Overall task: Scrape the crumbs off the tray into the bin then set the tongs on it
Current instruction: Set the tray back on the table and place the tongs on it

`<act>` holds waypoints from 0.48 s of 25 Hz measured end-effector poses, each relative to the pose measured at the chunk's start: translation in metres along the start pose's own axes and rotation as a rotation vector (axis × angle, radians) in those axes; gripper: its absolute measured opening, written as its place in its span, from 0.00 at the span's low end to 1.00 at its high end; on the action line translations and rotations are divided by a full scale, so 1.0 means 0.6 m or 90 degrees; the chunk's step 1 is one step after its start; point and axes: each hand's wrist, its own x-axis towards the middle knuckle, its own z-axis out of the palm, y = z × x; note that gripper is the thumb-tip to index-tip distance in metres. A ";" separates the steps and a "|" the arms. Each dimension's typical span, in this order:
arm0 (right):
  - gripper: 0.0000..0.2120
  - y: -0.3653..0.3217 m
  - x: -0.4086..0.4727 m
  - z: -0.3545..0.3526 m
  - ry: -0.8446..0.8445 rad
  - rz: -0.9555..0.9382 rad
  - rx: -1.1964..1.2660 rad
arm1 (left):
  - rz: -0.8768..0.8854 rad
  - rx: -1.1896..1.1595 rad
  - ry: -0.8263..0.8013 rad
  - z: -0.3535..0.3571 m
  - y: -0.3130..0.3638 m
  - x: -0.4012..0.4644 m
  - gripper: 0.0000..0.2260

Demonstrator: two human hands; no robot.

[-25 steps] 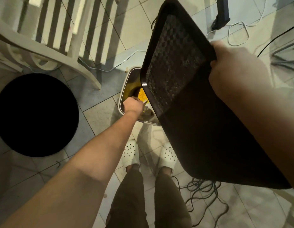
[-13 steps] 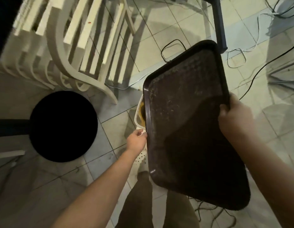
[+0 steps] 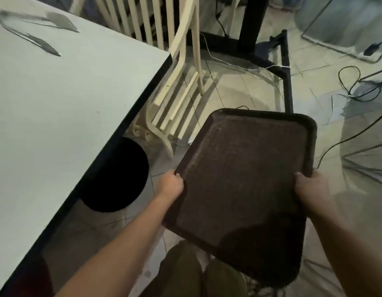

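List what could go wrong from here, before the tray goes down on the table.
1. The tray is held tilted by its side rims by the left hand and right hand; either grip could slip.
2. Cables lie on the floor nearby: a trip hazard.
3. The tongs lie at the table's far end, a long reach.

The tray (image 3: pixel 245 176) was dark brown with a fine pebbled texture, the table (image 3: pixel 57 108) at left pale grey-green with a black edge, the tongs (image 3: pixel 33 28) on its far corner silvery, the slatted chair (image 3: pixel 181 67) cream, and the floor (image 3: pixel 245 86) pale tiled.
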 end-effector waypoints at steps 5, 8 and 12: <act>0.13 -0.083 -0.063 -0.085 0.032 -0.077 0.051 | 0.061 -0.069 0.056 -0.113 0.073 -0.076 0.16; 0.11 -0.123 -0.098 -0.120 0.025 -0.134 0.091 | 0.118 -0.070 0.103 -0.171 0.092 -0.116 0.17; 0.11 -0.181 -0.153 -0.132 -0.028 -0.160 0.138 | 0.159 -0.104 0.194 -0.267 0.098 -0.178 0.18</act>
